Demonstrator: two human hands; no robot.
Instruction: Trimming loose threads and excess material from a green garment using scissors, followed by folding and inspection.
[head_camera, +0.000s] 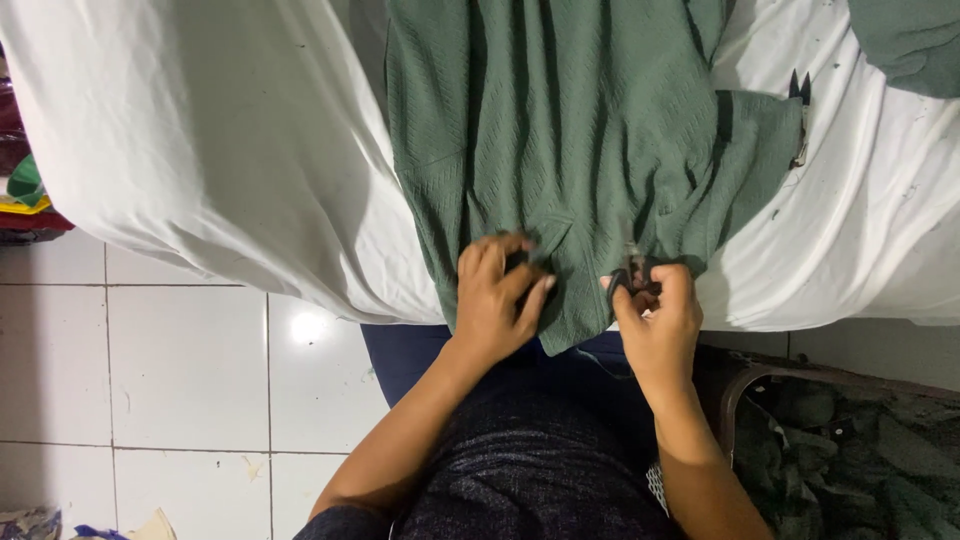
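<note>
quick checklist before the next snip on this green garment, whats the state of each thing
1. Left hand pinning the green garment at its hem: ok.
2. Right hand gripping a small dark cutter at the hem: ok.
3. Cutter blades open or closed: cannot tell, fingers hide them.
4. Fabric flat between the hands: not ok, folds show near the right hand.
5. Second small cutter lying on the white sheet, apart from both hands: ok.
6. Loose thread being targeted: cannot tell, too small.
</note>
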